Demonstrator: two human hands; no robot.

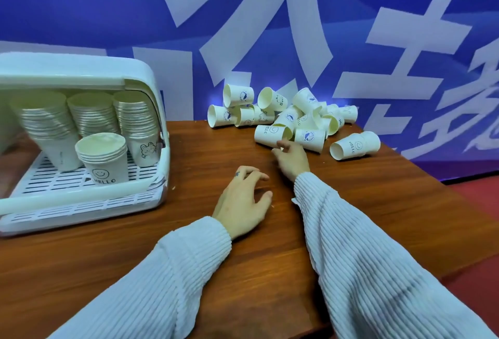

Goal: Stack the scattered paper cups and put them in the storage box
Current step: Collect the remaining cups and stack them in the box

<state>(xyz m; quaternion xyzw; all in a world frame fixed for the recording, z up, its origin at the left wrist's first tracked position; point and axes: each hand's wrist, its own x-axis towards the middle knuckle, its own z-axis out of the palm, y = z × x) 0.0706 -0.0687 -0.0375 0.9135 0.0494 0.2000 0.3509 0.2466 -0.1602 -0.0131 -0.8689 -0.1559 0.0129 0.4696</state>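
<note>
Several white paper cups (pixel 286 116) lie scattered in a pile at the far side of the wooden table (pixel 189 244), against the blue backdrop. My right hand (pixel 293 159) reaches toward the pile with relaxed fingers, its fingertips at the mouth of a "HELLO" cup (pixel 271 133) lying on its side. My left hand (pixel 243 201) rests on the table with loosely spread fingers and holds nothing. The white storage box (pixel 81 128) stands open at the left; inside are three tall cup stacks and a short stack (pixel 104 157) in front.
A pair of nested cups (pixel 355 145) lies apart at the right of the pile. The table's right edge runs diagonally, with red floor (pixel 475 203) beyond it. The blue backdrop (pixel 270 28) with large white characters stands right behind the cups.
</note>
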